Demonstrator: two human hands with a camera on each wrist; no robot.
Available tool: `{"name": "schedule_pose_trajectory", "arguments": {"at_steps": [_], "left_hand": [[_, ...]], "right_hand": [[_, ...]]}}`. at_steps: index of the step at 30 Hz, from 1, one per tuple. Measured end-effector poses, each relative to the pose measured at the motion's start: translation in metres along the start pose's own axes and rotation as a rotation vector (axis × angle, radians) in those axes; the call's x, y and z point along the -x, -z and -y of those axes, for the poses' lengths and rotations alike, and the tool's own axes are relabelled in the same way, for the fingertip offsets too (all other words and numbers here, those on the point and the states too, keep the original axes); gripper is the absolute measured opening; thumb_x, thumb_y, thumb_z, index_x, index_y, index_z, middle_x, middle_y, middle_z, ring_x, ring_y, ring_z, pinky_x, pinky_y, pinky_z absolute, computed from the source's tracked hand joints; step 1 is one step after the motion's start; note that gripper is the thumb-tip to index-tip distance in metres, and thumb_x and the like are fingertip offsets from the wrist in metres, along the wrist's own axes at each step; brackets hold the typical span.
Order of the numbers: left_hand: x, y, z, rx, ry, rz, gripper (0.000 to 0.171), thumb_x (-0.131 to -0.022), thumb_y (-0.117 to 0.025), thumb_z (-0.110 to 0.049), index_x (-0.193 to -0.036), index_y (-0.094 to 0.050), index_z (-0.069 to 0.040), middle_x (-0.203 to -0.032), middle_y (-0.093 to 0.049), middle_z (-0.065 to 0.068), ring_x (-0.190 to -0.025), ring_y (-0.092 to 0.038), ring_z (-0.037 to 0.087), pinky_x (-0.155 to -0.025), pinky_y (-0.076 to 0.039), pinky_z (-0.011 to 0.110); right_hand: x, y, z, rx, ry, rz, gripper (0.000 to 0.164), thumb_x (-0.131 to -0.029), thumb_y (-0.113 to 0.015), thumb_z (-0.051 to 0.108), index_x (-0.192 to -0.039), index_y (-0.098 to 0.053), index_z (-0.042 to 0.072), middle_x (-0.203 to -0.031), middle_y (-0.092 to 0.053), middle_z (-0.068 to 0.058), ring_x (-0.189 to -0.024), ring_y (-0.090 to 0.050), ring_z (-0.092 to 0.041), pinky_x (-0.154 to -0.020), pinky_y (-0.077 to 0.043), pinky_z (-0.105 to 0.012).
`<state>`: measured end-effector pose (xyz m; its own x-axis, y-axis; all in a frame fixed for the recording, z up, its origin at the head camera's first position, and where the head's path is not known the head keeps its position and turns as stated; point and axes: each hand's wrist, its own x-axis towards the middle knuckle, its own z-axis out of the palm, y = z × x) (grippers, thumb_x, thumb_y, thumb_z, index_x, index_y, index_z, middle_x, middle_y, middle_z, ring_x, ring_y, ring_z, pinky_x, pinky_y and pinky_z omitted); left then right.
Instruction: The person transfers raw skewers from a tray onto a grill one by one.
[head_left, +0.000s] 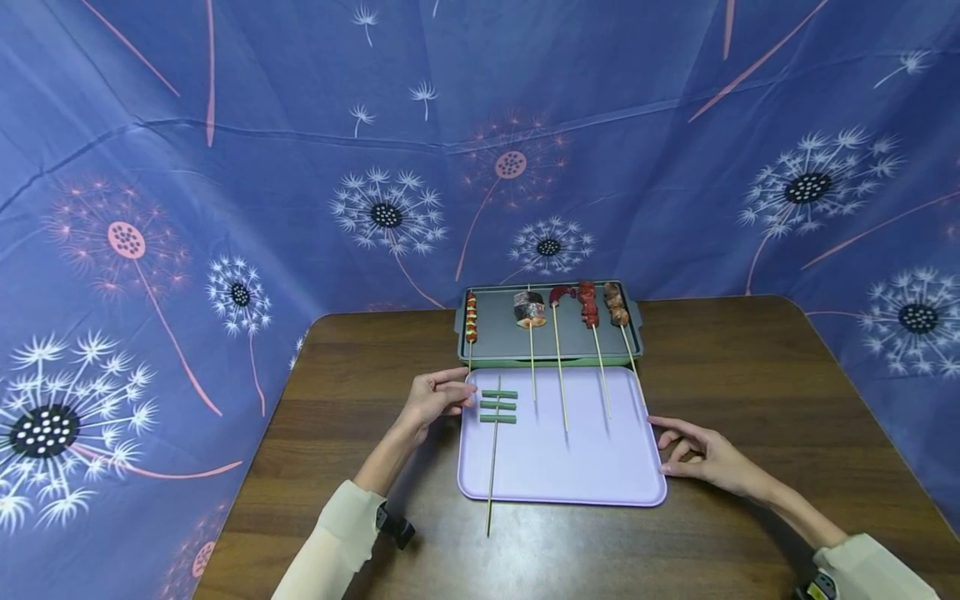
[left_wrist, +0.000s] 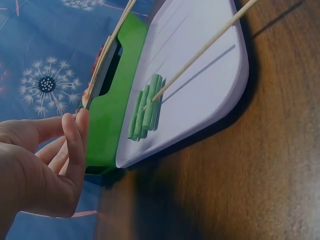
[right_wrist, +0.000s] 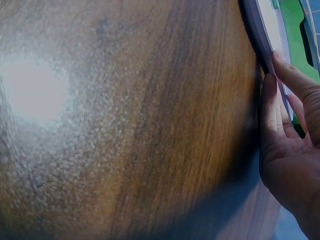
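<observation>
My left hand [head_left: 435,400] is beside the upper left corner of the lilac tray [head_left: 585,471]. Its fingers pinch the stick of a skewer with small red and pale pieces [head_left: 471,317]. That skewer's lower end is hidden by the fingers. My right hand [head_left: 705,458] touches the tray's right edge with its thumb and fingertips, spread along the rim in the right wrist view. On the tray's left side lies a skewer with green pieces [head_left: 498,406], its stick jutting past the near edge. The skewer's pieces [left_wrist: 145,107] show closely in the left wrist view.
Behind the tray stands a grey grill [head_left: 495,333] with a green base [left_wrist: 117,95]. Across it lie a fish skewer [head_left: 529,308], a red curled-piece skewer [head_left: 561,293], a red meat skewer [head_left: 588,304] and a brown meat skewer [head_left: 617,304]. The wooden table [head_left: 337,358] meets a blue cloth [head_left: 300,208].
</observation>
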<state>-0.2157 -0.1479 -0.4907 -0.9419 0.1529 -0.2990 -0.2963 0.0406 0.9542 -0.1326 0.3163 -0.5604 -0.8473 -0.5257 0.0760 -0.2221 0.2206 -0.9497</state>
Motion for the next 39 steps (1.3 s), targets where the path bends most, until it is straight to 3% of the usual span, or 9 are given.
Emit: {"name": "schedule_pose_trajectory", "arguments": {"at_steps": [8,15,26,31,39], "left_hand": [[-0.001,0.004,0.002,-0.009,-0.011,-0.003,0.048,-0.092,-0.072,-0.002,-0.138,-0.060,0.005,-0.095,-0.080,0.008,-0.067,-0.072,0.009,-0.058,-0.056,0.019],[0.011,0.014,0.006,-0.035,-0.019,0.014,0.047,-0.096,-0.067,-0.004,-0.142,-0.059,-0.001,-0.115,-0.073,0.024,-0.069,-0.072,0.007,-0.063,-0.057,0.020],[0.054,0.025,0.027,-0.084,-0.009,0.144,0.058,-0.096,-0.069,-0.008,-0.148,-0.048,0.004,-0.112,-0.076,0.018,-0.075,-0.072,0.007,-0.065,-0.056,0.019],[0.075,0.023,0.040,-0.059,0.012,0.199,0.061,-0.095,-0.071,-0.007,-0.148,-0.045,0.009,-0.104,-0.078,0.015,-0.075,-0.072,0.007,-0.065,-0.057,0.018],[0.098,0.012,0.059,-0.059,0.042,0.290,0.061,-0.094,-0.070,-0.003,-0.147,-0.043,0.013,-0.103,-0.076,0.024,-0.074,-0.073,0.009,-0.067,-0.059,0.020]], "right_hand": [[0.000,-0.001,0.001,0.012,0.000,-0.005,0.069,-0.087,-0.075,-0.004,-0.143,-0.038,-0.019,-0.106,-0.058,-0.021,-0.082,-0.069,-0.005,-0.065,-0.059,-0.023],[-0.001,-0.002,0.003,0.022,-0.010,-0.010,0.069,-0.087,-0.076,-0.002,-0.144,-0.039,-0.018,-0.105,-0.058,-0.021,-0.082,-0.069,-0.006,-0.067,-0.060,-0.024],[0.001,-0.002,0.002,0.044,0.003,-0.025,0.068,-0.087,-0.076,-0.003,-0.142,-0.040,-0.018,-0.104,-0.059,-0.018,-0.081,-0.069,-0.006,-0.067,-0.060,-0.024],[0.001,-0.002,0.002,0.029,0.017,-0.030,0.068,-0.086,-0.076,-0.005,-0.142,-0.040,-0.019,-0.104,-0.060,-0.016,-0.081,-0.069,-0.007,-0.067,-0.060,-0.024],[0.000,-0.001,0.002,0.035,0.005,-0.019,0.068,-0.087,-0.075,-0.004,-0.142,-0.040,-0.018,-0.105,-0.060,-0.010,-0.081,-0.069,-0.005,-0.066,-0.060,-0.024]]}}
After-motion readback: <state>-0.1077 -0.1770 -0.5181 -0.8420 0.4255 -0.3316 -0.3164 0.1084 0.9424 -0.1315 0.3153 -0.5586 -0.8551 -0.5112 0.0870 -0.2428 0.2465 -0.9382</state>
